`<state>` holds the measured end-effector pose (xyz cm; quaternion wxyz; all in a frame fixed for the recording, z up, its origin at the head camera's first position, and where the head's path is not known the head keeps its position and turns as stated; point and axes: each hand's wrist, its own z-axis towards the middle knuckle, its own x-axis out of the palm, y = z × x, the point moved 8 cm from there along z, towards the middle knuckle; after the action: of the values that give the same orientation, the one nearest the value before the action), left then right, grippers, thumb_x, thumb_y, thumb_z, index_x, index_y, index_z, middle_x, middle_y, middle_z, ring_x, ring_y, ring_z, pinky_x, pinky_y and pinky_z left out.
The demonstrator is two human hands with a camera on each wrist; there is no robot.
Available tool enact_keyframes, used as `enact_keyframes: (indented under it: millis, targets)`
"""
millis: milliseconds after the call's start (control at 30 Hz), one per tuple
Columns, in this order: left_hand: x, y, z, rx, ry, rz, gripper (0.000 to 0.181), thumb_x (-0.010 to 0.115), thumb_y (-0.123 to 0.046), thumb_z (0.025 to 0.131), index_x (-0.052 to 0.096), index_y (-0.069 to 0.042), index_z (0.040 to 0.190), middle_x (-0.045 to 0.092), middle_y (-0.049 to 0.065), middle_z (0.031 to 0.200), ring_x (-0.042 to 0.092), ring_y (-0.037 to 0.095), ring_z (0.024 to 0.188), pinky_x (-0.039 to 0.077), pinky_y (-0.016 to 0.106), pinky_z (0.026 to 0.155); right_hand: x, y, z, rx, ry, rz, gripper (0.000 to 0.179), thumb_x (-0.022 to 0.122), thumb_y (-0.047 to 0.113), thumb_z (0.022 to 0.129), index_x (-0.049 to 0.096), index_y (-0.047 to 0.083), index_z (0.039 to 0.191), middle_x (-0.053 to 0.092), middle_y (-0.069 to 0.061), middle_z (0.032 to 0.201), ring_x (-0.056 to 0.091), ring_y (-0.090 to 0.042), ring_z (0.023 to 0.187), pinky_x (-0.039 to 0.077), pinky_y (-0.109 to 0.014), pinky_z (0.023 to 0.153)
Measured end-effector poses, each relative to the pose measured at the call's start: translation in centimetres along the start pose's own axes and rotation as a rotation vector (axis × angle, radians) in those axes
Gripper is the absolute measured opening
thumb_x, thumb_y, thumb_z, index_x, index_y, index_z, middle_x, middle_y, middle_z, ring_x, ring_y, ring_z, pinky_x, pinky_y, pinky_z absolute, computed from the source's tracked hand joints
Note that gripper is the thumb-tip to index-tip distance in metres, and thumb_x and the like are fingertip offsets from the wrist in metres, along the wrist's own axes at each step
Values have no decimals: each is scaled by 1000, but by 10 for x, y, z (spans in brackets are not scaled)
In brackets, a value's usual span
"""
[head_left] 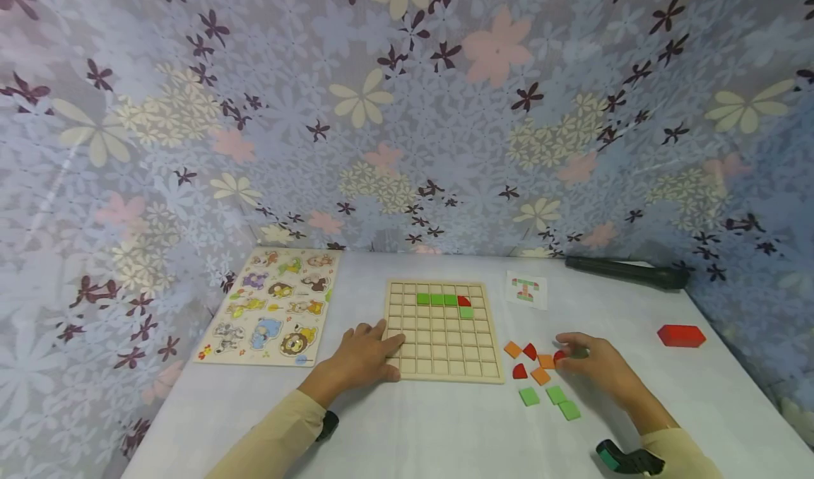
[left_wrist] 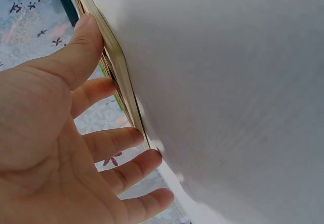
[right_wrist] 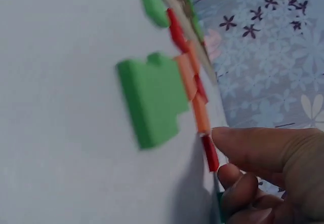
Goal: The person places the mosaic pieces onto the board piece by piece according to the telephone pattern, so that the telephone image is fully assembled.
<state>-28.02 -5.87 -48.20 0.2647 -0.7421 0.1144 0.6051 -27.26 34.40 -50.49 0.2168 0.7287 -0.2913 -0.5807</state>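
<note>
My left hand (head_left: 365, 355) rests at the left edge of a wooden grid board (head_left: 445, 378), its fingers spread and its index fingertip over the cells. In the left wrist view the thumb (left_wrist: 88, 39) touches the board's rim. Several green squares (head_left: 437, 299) and a red quarter-circle (head_left: 463, 301) sit in the board's upper cells. My right hand (head_left: 598, 366) is low over the loose pieces, thumb and index finger apart around a red quarter-circle piece (right_wrist: 210, 153). In the head view the thumb partly hides that piece. Beside it lie orange squares (head_left: 540, 376), red quarter-circles (head_left: 519, 371) and green squares (head_left: 529, 396).
Behind the loose pieces lies a small pattern card (head_left: 526, 290). An animal puzzle board (head_left: 254, 355) stands to the left. A long black object (head_left: 626, 273) lies along the back right, and a red block (head_left: 681, 335) sits near the right edge. Floral fabric (head_left: 407, 147) hangs behind the table.
</note>
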Motion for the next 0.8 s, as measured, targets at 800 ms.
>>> enact_keyframes:
  millis: [800]
  targets:
    - [5, 2, 2, -17, 6, -5, 70, 72, -50, 90, 52, -23, 151, 38, 24, 159, 41, 46, 139, 32, 65, 111, 5, 7, -3, -194, -53, -307, 33, 80, 24, 88, 71, 1, 111, 68, -6, 102, 63, -26, 96, 53, -55, 90]
